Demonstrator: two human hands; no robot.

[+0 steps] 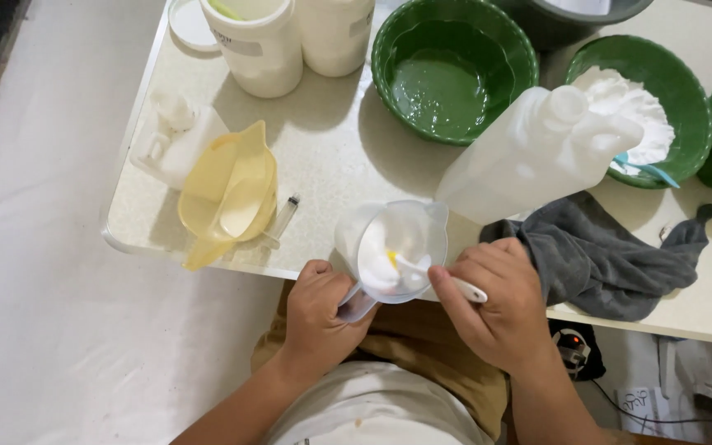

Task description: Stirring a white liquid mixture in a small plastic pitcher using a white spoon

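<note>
a pale speckled tabletop [331, 156] with a rounded near-left corner stands over a white floor [51, 272], which lies wide and bare to the left. at the near edge, the left hand [319, 317] has its grip clenched on the handle of a clear cup [393, 247] that hangs partly past the edge; the right hand [496, 305] grips a white spoon [438, 276] whose bowl dips into white stuff with a yellow spot inside the cup. just right lies a grey cloth [603, 255], draped to the edge, with a big white jug [537, 152] on its side touching it. left, a yellow jug [232, 194] and a syringe [282, 218] sit near the edge. at the back crowd a green bowl [451, 70], a second bowl of white powder [648, 107] and white tubs [261, 45]; bare tabletop shows between the yellow jug and the green bowl.
</note>
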